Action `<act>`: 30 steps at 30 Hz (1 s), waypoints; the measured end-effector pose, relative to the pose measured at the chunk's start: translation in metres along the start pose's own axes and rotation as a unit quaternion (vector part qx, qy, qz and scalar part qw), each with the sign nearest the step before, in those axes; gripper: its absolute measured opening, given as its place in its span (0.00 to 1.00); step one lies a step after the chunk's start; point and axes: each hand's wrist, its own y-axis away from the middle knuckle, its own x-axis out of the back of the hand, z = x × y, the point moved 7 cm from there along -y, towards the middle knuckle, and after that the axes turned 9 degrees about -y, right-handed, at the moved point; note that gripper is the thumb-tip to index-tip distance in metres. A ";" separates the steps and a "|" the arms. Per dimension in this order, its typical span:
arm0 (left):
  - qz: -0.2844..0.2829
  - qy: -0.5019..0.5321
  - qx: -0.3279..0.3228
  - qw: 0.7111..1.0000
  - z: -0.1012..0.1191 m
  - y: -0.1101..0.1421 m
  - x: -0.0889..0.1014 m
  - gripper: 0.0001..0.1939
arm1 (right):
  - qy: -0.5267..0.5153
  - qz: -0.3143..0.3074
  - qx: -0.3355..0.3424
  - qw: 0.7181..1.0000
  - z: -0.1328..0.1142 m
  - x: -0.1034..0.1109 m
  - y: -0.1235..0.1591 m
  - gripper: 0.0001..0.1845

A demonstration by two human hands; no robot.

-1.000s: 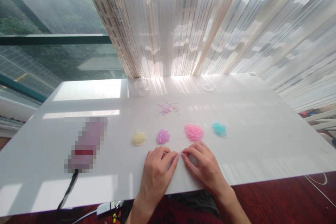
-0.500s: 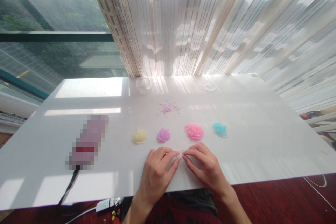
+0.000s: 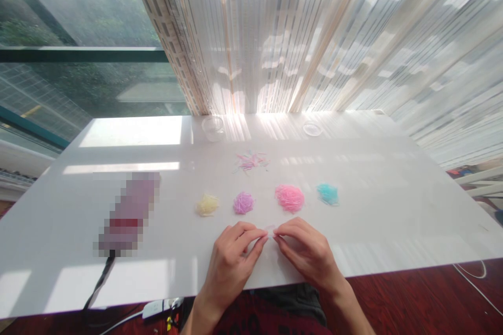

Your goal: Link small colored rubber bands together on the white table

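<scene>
My left hand (image 3: pixel 236 251) and my right hand (image 3: pixel 306 248) face each other close above the white table, each pinching with thumb and fingertips. A faint, pale pinkish bit (image 3: pixel 271 227) shows between the fingertips, too small to name. Beyond the hands lie separate piles of thin, short sticks: a yellow pile (image 3: pixel 207 204), a purple pile (image 3: pixel 243 202), a pink pile (image 3: pixel 290 198) and a blue pile (image 3: pixel 327 194). The pink pile is nearest the right hand. Farther back is a loose, scattered pile of mixed colours (image 3: pixel 251 160).
A clear round container (image 3: pixel 212 126) and a clear round lid (image 3: pixel 312 129) sit at the table's (image 3: pixel 377 220) back edge. On the left lies a blurred-out purple object (image 3: pixel 129 209) with a dark strap (image 3: pixel 98 282). A white power strip (image 3: pixel 157 309) is below the front edge.
My fingertips have drawn slightly apart, the left hand shifting a little left. Both hands keep their pinch. The piles look the same; the view has shifted slightly.
</scene>
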 end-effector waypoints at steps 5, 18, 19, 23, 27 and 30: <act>0.000 0.001 0.009 1.000 -0.002 0.000 -0.001 0.05 | 0.001 0.015 0.009 1.000 0.000 0.001 0.000 0.10; -0.029 -0.009 0.019 0.999 0.000 0.001 -0.002 0.06 | 0.005 0.008 0.001 1.000 -0.002 0.001 -0.002 0.07; -0.030 -0.008 0.019 0.999 -0.001 0.000 -0.002 0.06 | 0.004 0.007 0.000 1.000 -0.002 0.001 -0.002 0.07; -0.032 -0.009 0.021 0.999 -0.001 0.000 -0.004 0.07 | 0.001 0.003 -0.001 1.000 -0.002 0.001 -0.002 0.06; -0.033 -0.015 0.019 0.999 -0.001 0.000 -0.004 0.07 | 0.000 0.005 -0.007 1.000 -0.001 0.002 -0.002 0.06; -0.032 -0.017 0.017 0.999 0.000 0.000 -0.004 0.07 | -0.001 0.007 -0.013 1.000 -0.001 0.001 -0.002 0.05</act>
